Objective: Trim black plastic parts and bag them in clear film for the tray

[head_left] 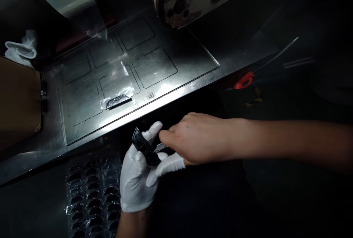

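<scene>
Black part [141,143] by worktop [165,100] in gloom

The head-worn camera looks forward and down from above the near side, taking in the left hand [139,179] and right hand [194,138] at close range and, beyond them, the metal bench [176,95], which slants from near left to far right.

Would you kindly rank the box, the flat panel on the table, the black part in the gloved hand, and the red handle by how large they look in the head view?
1. Flat panel
2. Box, cut off by the picture's edge
3. Black part, held in the gloved left hand
4. Red handle
</scene>
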Available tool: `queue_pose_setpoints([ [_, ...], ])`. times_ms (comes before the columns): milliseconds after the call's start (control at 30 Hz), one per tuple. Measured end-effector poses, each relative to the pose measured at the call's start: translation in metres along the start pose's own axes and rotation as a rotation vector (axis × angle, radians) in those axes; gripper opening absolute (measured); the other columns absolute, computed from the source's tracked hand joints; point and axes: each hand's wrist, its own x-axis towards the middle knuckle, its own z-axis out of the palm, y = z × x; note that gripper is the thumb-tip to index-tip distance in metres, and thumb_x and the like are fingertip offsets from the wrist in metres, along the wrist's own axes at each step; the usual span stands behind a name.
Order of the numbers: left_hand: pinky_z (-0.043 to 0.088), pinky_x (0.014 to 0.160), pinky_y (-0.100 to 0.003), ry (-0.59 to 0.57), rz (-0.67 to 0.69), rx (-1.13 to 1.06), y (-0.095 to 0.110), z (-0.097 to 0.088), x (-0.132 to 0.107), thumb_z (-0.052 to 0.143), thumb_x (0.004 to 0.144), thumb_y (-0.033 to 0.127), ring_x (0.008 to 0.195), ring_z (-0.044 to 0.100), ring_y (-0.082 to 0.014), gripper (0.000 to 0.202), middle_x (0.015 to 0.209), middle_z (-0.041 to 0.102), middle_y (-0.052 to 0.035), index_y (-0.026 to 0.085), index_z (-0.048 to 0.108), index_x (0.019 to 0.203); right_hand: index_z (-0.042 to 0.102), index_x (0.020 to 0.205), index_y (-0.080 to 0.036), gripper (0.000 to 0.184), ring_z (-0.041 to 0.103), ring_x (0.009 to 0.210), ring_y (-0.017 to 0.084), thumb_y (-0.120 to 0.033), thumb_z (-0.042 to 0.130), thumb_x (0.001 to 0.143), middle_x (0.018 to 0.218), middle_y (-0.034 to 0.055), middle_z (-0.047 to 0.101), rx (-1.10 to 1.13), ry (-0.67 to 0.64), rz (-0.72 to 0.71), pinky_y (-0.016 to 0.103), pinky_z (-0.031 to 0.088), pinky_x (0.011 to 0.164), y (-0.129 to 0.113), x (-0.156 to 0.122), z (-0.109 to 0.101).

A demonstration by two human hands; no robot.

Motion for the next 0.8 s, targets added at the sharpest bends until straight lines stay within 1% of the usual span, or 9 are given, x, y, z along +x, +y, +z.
queue_pose_setpoints([
  [33, 0.058, 0.067, -0.017, -0.012, -0.01, -0.004, -0.001, 0.001, 0.001, 0.068, 0.092, 0.049, 0.074, 0.065, -0.0092, 0.038, 0.132, 0.07, -0.0076, 0.028, 0.073, 0.124, 0.06, 0.1, -0.015, 0.025, 0.06, 0.055, 0.02, -0.039, 0.066, 0.096, 0.075, 0.0024, 0.067, 0.017, -0.016, -0.006, 0.028, 0.022, 0.046, 0.003, -0.002, 0.0],
  [100, 0.053, 0.056, -0.013, -0.057, -0.039, -0.037, -0.002, 0.003, 0.003, 0.065, 0.094, 0.049, 0.065, 0.062, -0.0071, 0.04, 0.116, 0.075, -0.0077, 0.029, 0.07, 0.128, 0.061, 0.1, -0.015, 0.022, 0.06, 0.057, 0.019, -0.035, 0.069, 0.094, 0.076, 0.0017, 0.067, 0.122, -0.036, -0.018, 0.027, 0.027, 0.047, 0.01, -0.009, -0.001],
  [167, 0.044, 0.045, -0.01, -0.097, -0.051, -0.059, -0.002, 0.006, 0.004, 0.064, 0.096, 0.047, 0.051, 0.053, -0.0029, 0.04, 0.102, 0.077, -0.0071, 0.029, 0.068, 0.131, 0.062, 0.105, -0.015, 0.021, 0.062, 0.065, 0.018, -0.035, 0.064, 0.098, 0.086, 0.0035, 0.07, 0.285, 0.041, -0.06, 0.027, 0.036, 0.053, 0.019, -0.019, -0.005],
  [233, 0.038, 0.04, -0.009, -0.109, -0.031, -0.017, -0.003, 0.011, 0.004, 0.065, 0.095, 0.044, 0.05, 0.053, -0.0021, 0.039, 0.108, 0.075, -0.0091, 0.027, 0.068, 0.13, 0.065, 0.114, -0.015, 0.023, 0.065, 0.084, 0.02, -0.032, 0.052, 0.106, 0.102, 0.0073, 0.071, 0.37, 0.225, -0.095, 0.03, 0.045, 0.068, 0.029, -0.029, -0.01],
  [333, 0.037, 0.04, -0.007, -0.105, -0.011, 0.078, -0.003, 0.018, 0.005, 0.069, 0.093, 0.04, 0.07, 0.065, -0.0084, 0.037, 0.124, 0.068, -0.0127, 0.023, 0.07, 0.125, 0.064, 0.131, -0.013, 0.032, 0.061, 0.105, 0.025, -0.021, 0.044, 0.107, 0.117, 0.011, 0.069, 0.209, 0.413, -0.123, 0.037, 0.047, 0.088, 0.039, -0.038, -0.017],
  [400, 0.038, 0.04, -0.007, -0.117, -0.027, 0.091, -0.003, 0.021, 0.004, 0.069, 0.093, 0.04, 0.075, 0.067, -0.011, 0.035, 0.117, 0.067, -0.0106, 0.022, 0.07, 0.122, 0.062, 0.137, -0.013, 0.037, 0.059, 0.105, 0.026, -0.016, 0.049, 0.102, 0.116, 0.0105, 0.069, 0.064, 0.396, -0.121, 0.039, 0.047, 0.087, 0.04, -0.038, -0.02],
  [500, 0.04, 0.041, -0.008, -0.143, -0.069, 0.077, -0.004, 0.02, 0.002, 0.068, 0.093, 0.04, 0.077, 0.069, -0.0125, 0.034, 0.102, 0.064, -0.0059, 0.022, 0.068, 0.122, 0.064, 0.135, -0.016, 0.039, 0.058, 0.102, 0.027, -0.012, 0.054, 0.098, 0.111, 0.0082, 0.07, -0.044, 0.323, -0.103, 0.039, 0.048, 0.083, 0.035, -0.032, -0.023],
  [633, 0.04, 0.042, -0.008, -0.161, -0.077, 0.078, -0.003, 0.016, -0.003, 0.067, 0.094, 0.04, 0.077, 0.068, -0.0125, 0.036, 0.102, 0.062, -0.0057, 0.021, 0.066, 0.124, 0.069, 0.128, -0.018, 0.034, 0.057, 0.101, 0.028, -0.012, 0.053, 0.097, 0.11, 0.0078, 0.07, -0.097, 0.274, -0.076, 0.039, 0.047, 0.077, 0.027, -0.025, -0.026],
  [800, 0.038, 0.04, -0.008, -0.116, -0.093, 0.123, 0.001, 0.013, -0.007, 0.067, 0.094, 0.039, 0.074, 0.067, -0.0118, 0.035, 0.1, 0.061, -0.0059, 0.02, 0.066, 0.124, 0.073, 0.121, -0.018, 0.032, 0.057, 0.1, 0.029, -0.009, 0.053, 0.097, 0.104, 0.0087, 0.07, -0.139, 0.201, -0.009, 0.038, 0.044, 0.073, 0.016, -0.017, -0.032],
])
